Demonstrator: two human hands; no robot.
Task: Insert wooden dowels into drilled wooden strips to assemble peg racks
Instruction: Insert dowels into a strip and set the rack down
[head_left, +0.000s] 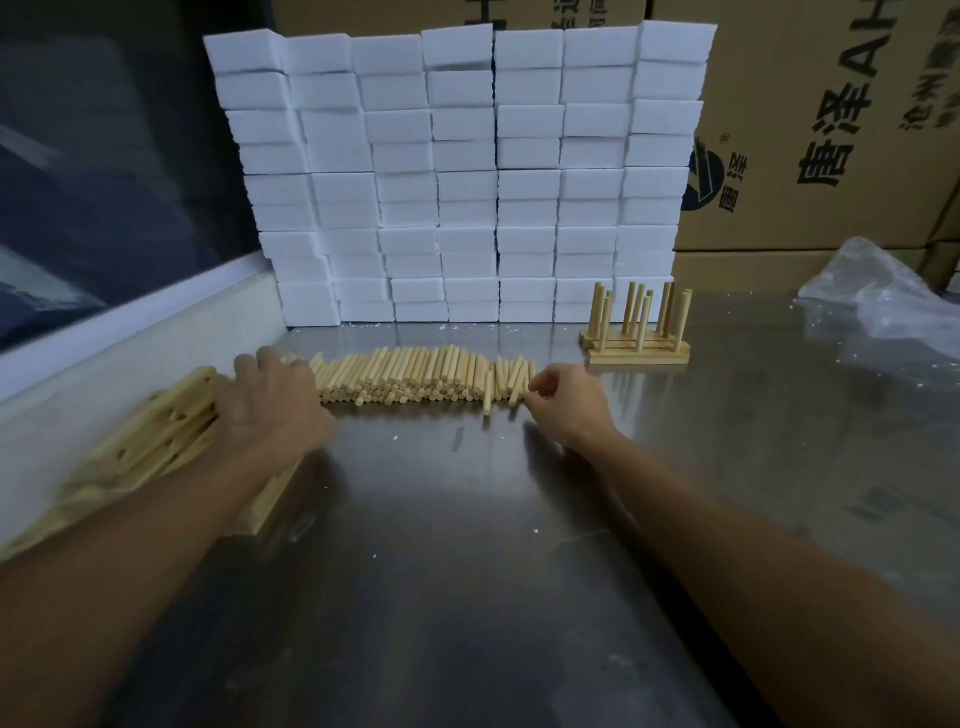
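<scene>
A long pile of wooden dowels (415, 376) lies across the steel table. To its left is a heap of drilled wooden strips (156, 441), blurred along its top. My left hand (275, 400), also blurred, lies over the far end of the top strip with its fingers curled down around it. At the right end of the dowel pile, my right hand (569, 400) pinches a dowel (522, 387) with curled fingertips. Several finished peg racks (636, 335) with upright dowels stand stacked at the back right.
A wall of stacked white foam blocks (457, 176) stands behind the dowels. Printed cardboard boxes (831, 130) sit behind it to the right. A crumpled clear plastic bag (883, 299) lies at the far right. The steel table (467, 545) carries small white crumbs.
</scene>
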